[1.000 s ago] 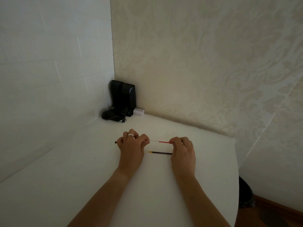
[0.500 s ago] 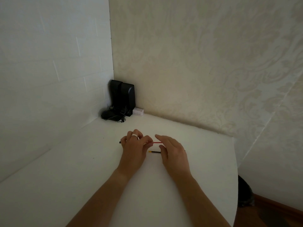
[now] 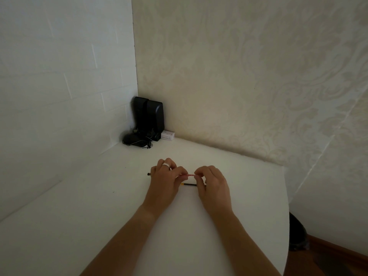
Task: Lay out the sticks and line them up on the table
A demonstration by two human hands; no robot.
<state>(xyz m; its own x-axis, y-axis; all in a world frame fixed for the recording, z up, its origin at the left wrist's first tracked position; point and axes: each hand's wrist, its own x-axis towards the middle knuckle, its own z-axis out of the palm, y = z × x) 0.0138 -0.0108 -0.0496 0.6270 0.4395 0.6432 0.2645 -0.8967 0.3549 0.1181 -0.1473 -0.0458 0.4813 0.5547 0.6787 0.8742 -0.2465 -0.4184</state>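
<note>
A thin red stick, maybe the inside part of a pen [image 3: 188,174], is held between two hands, at or just above a white table top [image 3: 99,216]. Its long way runs left to right, like a little bridge from one hand to the other. Only a short bit of it shows in the gap between the hands.

The left hand [image 3: 164,181] is curled and pinches the left end of the red stick with thumb and finger. This hand wears a pale ring [image 3: 166,165]. A small dark tip [image 3: 148,174] pokes out past its far left side; I cannot tell if that tip belongs to the red stick or to something else in the hand.

The right hand [image 3: 214,186] is curled too, and its fingertips [image 3: 197,174] pinch the right end of the red stick. Both hands sit just as close to the stick, one at each end.

Just below the red stick, nearer the person, a thin black stick with a yellow tip [image 3: 189,184] lies flat on the table. It also runs left to right, and its right end goes under the right hand.

Far back in the corner stand two black box speakers [image 3: 149,118], with a dark lump and cords [image 3: 135,140] in front and a small white box [image 3: 167,135] beside them.
</note>
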